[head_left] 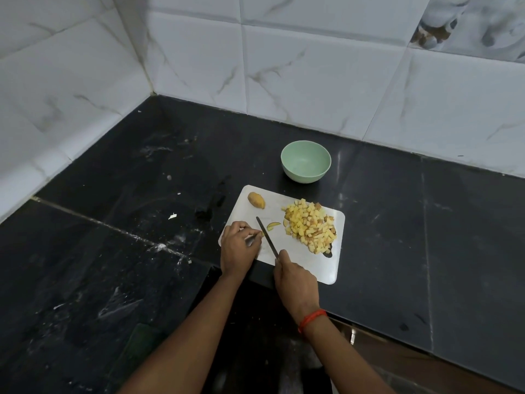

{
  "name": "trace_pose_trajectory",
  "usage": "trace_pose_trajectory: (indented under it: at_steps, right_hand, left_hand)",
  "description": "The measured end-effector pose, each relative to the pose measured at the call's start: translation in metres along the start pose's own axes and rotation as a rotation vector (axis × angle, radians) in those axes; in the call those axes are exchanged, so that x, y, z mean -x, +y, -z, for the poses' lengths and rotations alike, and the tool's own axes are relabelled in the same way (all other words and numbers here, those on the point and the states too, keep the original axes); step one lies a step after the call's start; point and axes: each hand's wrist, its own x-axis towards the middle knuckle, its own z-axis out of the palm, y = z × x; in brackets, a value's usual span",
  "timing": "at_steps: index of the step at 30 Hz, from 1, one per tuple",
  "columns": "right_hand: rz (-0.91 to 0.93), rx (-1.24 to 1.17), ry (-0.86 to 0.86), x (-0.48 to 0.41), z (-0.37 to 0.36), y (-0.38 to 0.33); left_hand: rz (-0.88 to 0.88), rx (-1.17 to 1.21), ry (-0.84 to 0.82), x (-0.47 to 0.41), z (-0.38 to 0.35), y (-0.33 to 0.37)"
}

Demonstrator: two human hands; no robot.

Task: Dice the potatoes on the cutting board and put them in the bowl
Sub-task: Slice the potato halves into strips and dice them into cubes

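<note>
We are working at the near-left corner of the cutting board, which is lying on the black counter. Our left hand is resting there with its fingers curled inward and bunched together, the thumb and fingertips pinching a small potato piece against the board. Most of that piece is hiding under the hand, so we are not able to tell its shape.

Our right hand is wrapping its fingers tightly round the handle of the knife, with one finger reaching forward along the top. The dark blade is slanting away toward the far left, running just beside the left fingertips and the pinched piece. Whether the edge is touching the board, we are not able to tell. A red thread is circling the right wrist.

Two thin yellow slivers are lying just right of the blade. Further right, a pile of potato cubes is sitting on the board, and an uncut potato chunk is lying near the far-left corner, apart from the rest. The green bowl is standing on the counter just beyond the board's far edge.
</note>
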Motion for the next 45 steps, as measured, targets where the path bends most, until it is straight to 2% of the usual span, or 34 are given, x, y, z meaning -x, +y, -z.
trace_pose_trajectory:
  at_steps: [8,15,31,33,38,42,45]
  right_hand:
    - [-0.001,0.074,0.02,0.023,-0.002,0.005]
    - [-0.091,0.038,0.104,0.012,-0.007,-0.003]
    - [-0.034,-0.075,-0.06,0.002,-0.001,-0.001]
    - [-0.025,-0.097,-0.041,0.01,0.001,0.005]
    - [-0.031,0.048,0.044,0.025,-0.002,0.01]
    - [-0.068,-0.13,0.169,0.023,0.004,0.011]
    - [-0.113,-0.233,0.24,0.014,0.012,0.019]
  left_hand:
    - [0.002,-0.059,-0.029,-0.003,-0.005,0.0]
    - [0.032,0.117,-0.01,-0.001,-0.001,-0.004]
    - [-0.065,-0.02,-0.034,-0.004,-0.004,-0.009]
    - [-0.066,-0.019,-0.033,-0.004,-0.005,-0.01]
    - [-0.062,-0.036,-0.01,-0.005,-0.006,-0.007]
    - [-0.1,-0.083,-0.047,-0.003,-0.008,-0.007]
    - [-0.19,-0.075,-0.144,-0.005,-0.01,-0.004]
